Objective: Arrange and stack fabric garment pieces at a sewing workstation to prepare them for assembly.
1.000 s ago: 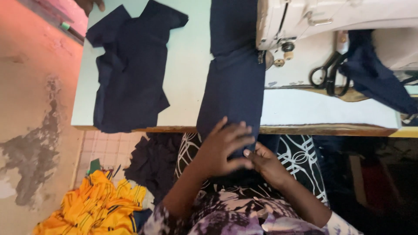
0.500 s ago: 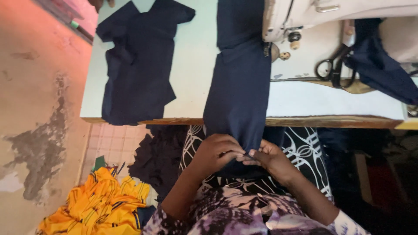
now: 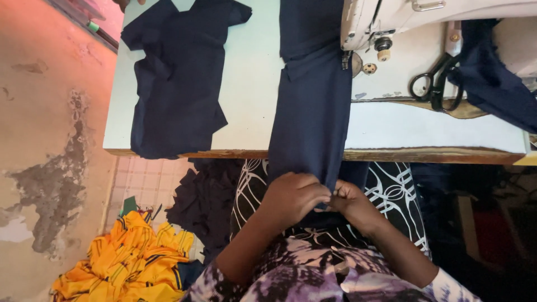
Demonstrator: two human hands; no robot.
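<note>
A long strip of navy fabric runs from under the white sewing machine across the pale table and hangs over its front edge into my lap. My left hand and my right hand meet at the strip's lower end, fingertips pinching the cloth between them. Both hands sit below the table edge, over a black and white patterned garment on my lap.
A pile of cut navy pieces lies on the table's left. Black scissors rest right of the machine, beside more navy cloth. Yellow striped fabric and dark scraps lie on the floor at left.
My left hand has closed from a flat spread on the cloth into a pinch against the right hand. The view has shifted slightly, with the table now higher in the frame.
</note>
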